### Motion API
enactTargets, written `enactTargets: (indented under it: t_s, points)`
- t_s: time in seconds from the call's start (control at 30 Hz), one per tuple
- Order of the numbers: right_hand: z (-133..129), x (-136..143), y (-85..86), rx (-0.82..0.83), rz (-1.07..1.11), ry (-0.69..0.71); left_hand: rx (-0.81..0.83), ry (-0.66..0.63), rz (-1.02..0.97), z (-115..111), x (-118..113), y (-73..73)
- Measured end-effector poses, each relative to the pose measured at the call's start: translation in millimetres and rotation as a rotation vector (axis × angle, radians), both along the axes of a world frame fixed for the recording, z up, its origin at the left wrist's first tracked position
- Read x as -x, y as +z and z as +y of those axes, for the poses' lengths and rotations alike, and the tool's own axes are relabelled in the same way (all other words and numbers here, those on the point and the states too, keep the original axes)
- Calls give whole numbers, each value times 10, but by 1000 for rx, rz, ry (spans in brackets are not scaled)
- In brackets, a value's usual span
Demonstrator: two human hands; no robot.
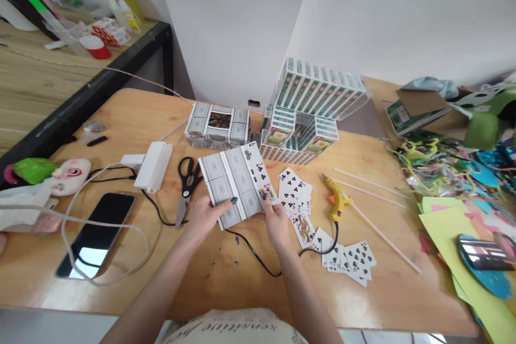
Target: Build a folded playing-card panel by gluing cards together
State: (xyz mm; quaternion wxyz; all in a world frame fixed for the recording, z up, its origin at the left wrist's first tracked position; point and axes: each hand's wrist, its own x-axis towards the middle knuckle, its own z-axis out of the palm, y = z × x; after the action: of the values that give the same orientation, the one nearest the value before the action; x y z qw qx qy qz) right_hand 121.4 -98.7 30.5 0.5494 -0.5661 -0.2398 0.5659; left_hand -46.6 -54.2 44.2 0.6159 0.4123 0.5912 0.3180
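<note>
A panel of joined playing cards [242,181] is held above the table, mostly backs up, with a few card faces along its right side. My left hand [205,216] pinches its lower left edge, thumb on top. At its lower right, my right hand [276,219] is closed on the edge near a king. Behind it stands a box-like build of cards [217,124], next to a structure of stacked card boxes [298,134]. Loose cards [294,191] lie right of my right hand, and more cards [346,258] are fanned out nearer the front edge.
Black scissors [187,185], a white power adapter [153,166] and a phone [97,234] with looping cables lie left. A yellow glue gun [338,201] and thin glue sticks [387,236] lie right. Colored scraps and yellow paper [455,242] cover the far right. A wall stands behind.
</note>
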Motion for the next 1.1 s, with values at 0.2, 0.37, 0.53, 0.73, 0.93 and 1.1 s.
enactTargets:
  t_s: [0.2, 0.37, 0.53, 0.73, 0.93, 1.1]
  points:
    - [12, 67, 60, -66, 155, 32, 16, 114, -44, -92, -127, 47]
    - [69, -111, 100, -6, 281, -70, -62, 53, -163, -128, -164, 96]
    - [141, -474, 154, 85, 223, -54, -20, 20, -400, 88, 170, 201]
    - [193, -564, 244, 135, 182, 253, 159, -144, -472, 265, 319, 290]
    - [343, -651, 238, 97, -253, 175, 210, -183, -262, 209, 133, 156]
    - [492, -966, 131, 125, -1095, 59, 224, -59, -222, 209, 206, 60]
